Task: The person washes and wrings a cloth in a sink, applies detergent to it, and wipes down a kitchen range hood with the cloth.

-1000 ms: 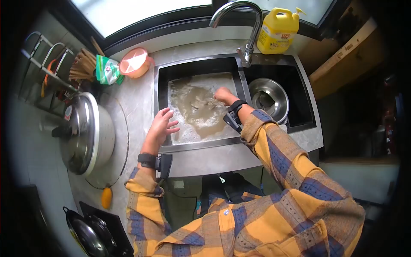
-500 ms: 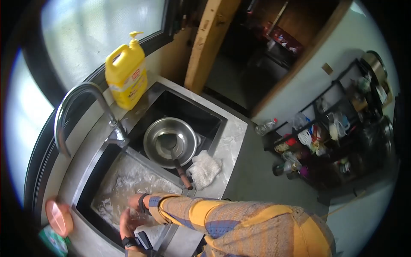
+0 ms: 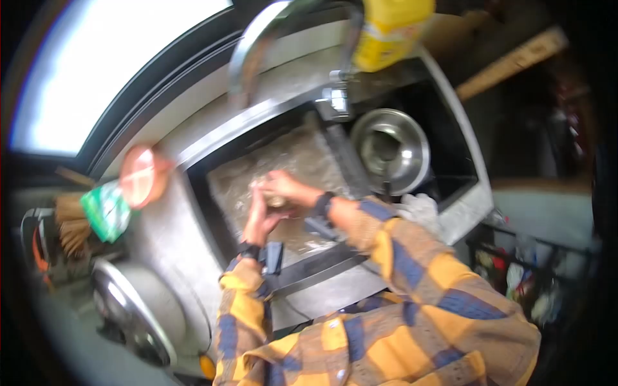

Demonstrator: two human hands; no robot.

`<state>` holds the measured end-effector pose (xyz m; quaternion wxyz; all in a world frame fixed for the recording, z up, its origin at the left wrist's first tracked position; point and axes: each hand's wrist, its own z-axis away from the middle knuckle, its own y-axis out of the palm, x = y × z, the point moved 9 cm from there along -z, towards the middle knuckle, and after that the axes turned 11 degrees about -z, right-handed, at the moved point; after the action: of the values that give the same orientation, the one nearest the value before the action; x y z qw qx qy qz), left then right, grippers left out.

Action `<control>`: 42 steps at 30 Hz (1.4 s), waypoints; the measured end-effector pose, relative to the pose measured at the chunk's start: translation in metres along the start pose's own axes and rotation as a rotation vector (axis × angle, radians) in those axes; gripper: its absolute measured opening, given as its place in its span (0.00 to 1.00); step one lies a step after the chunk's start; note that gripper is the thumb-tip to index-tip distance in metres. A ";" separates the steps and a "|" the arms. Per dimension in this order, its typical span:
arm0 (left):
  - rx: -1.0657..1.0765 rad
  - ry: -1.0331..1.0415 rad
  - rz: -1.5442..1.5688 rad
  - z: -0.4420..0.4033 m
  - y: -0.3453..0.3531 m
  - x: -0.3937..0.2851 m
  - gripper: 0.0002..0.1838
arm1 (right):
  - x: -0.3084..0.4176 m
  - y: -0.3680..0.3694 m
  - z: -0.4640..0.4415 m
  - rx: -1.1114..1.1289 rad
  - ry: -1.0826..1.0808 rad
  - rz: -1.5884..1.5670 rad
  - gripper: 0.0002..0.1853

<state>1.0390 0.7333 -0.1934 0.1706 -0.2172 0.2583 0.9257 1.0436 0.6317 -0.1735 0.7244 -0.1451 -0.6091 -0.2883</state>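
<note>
Murky water fills the left basin of the sink (image 3: 199, 204). Over it my left hand (image 3: 260, 217) and my right hand (image 3: 283, 186) meet, with a small pale thing between them that is too blurred to name. The fingers of both hands are curled around it. In the right basin stands a steel bowl (image 3: 417, 151) with a dark utensil (image 3: 384, 147) inside. A whitish cloth (image 3: 420, 211) lies at the front edge of that basin.
The faucet (image 3: 338, 96) arches over the back edge, beside a yellow jug (image 3: 393, 32). A pink container (image 3: 140, 177), a green packet (image 3: 106, 212) and a lidded pot (image 3: 145, 309) stand at the left. A wooden beam (image 3: 512, 64) is at the right.
The view has swung right and back. My hands, apart over the basin a second ago, have come together around something small.
</note>
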 end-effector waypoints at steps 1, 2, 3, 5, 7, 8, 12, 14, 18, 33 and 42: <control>0.073 0.018 0.140 -0.011 -0.001 -0.006 0.36 | -0.009 0.017 -0.005 0.237 0.132 0.081 0.26; 0.026 0.014 0.177 -0.009 -0.008 -0.015 0.32 | 0.025 0.021 0.006 0.260 0.008 0.288 0.23; -0.006 0.003 0.213 -0.008 -0.013 -0.022 0.28 | 0.042 0.027 0.016 0.229 -0.067 0.296 0.22; 0.036 0.074 0.230 -0.014 -0.023 -0.036 0.19 | 0.059 0.040 0.027 0.244 -0.067 0.296 0.19; -0.012 0.138 0.193 -0.027 -0.044 -0.041 0.16 | 0.061 0.045 0.026 0.186 -0.029 0.345 0.18; 0.045 0.134 0.245 -0.026 -0.037 -0.043 0.13 | 0.056 0.047 0.026 0.152 -0.011 0.381 0.18; -0.115 0.178 0.122 -0.026 -0.034 -0.043 0.10 | 0.039 0.045 0.013 0.062 -0.012 0.567 0.15; -0.080 0.150 0.107 -0.042 -0.035 -0.034 0.10 | 0.035 0.036 0.006 0.074 0.013 0.567 0.13; -0.155 0.042 -0.241 -0.044 -0.041 -0.004 0.12 | -0.034 0.010 -0.028 0.201 0.009 0.762 0.14; -0.289 -0.193 -1.780 -0.031 -0.090 -0.006 0.22 | -0.056 -0.042 -0.004 0.198 0.133 0.834 0.16; -0.022 -0.078 -0.170 -0.033 -0.045 0.023 0.28 | -0.058 0.000 0.023 -0.088 0.310 0.082 0.19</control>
<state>1.0485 0.7560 -0.2482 0.2561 -0.2041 0.2219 0.9184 1.0195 0.6584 -0.2245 0.8138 -0.1555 -0.4703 -0.3038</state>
